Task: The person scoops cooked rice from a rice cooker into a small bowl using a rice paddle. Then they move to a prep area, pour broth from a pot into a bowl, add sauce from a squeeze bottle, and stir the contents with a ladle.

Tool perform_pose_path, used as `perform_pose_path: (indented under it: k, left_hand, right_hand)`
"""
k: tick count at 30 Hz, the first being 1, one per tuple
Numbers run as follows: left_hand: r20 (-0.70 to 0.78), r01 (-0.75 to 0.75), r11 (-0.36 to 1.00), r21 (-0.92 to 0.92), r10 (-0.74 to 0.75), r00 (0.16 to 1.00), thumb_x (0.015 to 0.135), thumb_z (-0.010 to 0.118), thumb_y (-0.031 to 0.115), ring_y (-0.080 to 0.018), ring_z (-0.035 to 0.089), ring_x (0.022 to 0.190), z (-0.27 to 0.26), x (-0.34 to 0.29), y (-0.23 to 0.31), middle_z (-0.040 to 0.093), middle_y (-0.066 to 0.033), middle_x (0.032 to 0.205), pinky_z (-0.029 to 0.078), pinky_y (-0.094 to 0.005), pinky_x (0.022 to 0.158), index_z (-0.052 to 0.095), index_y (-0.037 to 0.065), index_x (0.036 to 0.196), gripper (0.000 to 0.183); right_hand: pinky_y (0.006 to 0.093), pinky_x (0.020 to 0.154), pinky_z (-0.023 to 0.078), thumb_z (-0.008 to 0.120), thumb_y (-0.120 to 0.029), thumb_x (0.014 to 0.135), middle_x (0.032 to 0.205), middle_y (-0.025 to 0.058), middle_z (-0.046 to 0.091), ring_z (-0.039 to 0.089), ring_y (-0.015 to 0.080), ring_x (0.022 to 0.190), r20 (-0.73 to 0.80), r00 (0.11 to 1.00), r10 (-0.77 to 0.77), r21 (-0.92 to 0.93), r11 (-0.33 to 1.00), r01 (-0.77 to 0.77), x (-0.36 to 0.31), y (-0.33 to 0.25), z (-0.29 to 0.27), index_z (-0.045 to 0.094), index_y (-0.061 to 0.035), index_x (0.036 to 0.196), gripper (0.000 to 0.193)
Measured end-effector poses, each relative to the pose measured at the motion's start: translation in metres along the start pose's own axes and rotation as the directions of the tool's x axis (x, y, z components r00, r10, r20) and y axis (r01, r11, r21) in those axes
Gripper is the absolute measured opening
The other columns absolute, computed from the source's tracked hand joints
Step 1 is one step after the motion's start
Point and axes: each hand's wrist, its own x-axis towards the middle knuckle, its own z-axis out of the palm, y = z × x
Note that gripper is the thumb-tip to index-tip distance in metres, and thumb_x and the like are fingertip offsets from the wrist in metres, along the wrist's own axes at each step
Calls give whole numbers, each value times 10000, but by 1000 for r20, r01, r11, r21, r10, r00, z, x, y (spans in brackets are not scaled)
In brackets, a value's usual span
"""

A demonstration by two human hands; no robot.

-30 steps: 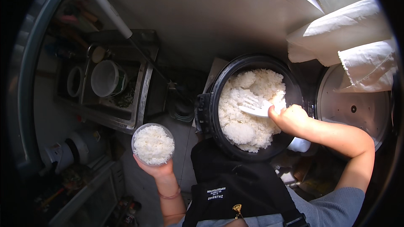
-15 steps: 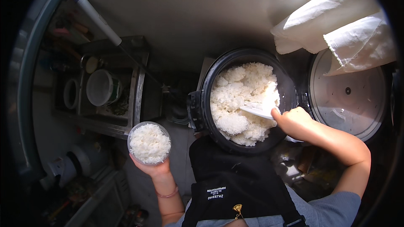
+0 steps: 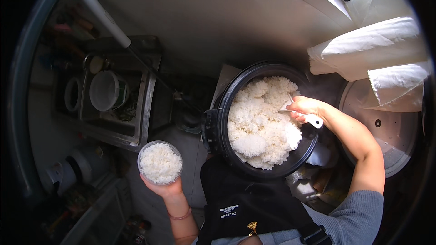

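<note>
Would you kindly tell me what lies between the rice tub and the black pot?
In the head view, grey tiled floor shows between the tub and the black pot.

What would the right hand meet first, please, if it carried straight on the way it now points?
The right hand, holding a white paddle, would probably meet the mounded rice in the black pot first, though depth is hard to judge here.

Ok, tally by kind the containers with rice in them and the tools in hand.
Containers: 2, the clear tub in the left hand and the black pot
Tools: 1, the white paddle in the right hand
Total: 3
</note>
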Motion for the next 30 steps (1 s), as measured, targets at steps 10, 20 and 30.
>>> perform_pose_path:
  k: [10,20,30]
  left_hand:
    - [-47,13,1000,15,-12,999,969,425,463,-310,550,1258,17,1,-2,590,-86,1361,429,-502,1067,591,118,1314,515]
    - [105,109,994,26,-111,988,967,435,470,-309,559,1244,14,2,5,588,-85,1361,437,-506,1059,582,117,1318,519]
    - [144,128,989,72,-137,980,974,421,480,-308,536,1272,3,8,9,578,-84,1375,424,-506,1072,572,122,1334,530]
  right_hand:
    - [421,445,476,475,-112,947,654,186,628,609,323,485,118,801,-587,-909,260,324,-13,-10,15,420,75,1127,266]
    - [443,428,490,521,-203,880,645,129,599,648,275,561,75,534,-842,-980,-160,-115,-76,65,91,535,-96,1239,375]
    - [453,478,494,536,-175,872,629,126,609,629,313,538,-41,530,-847,-999,49,1,-23,83,77,449,-54,1333,484]
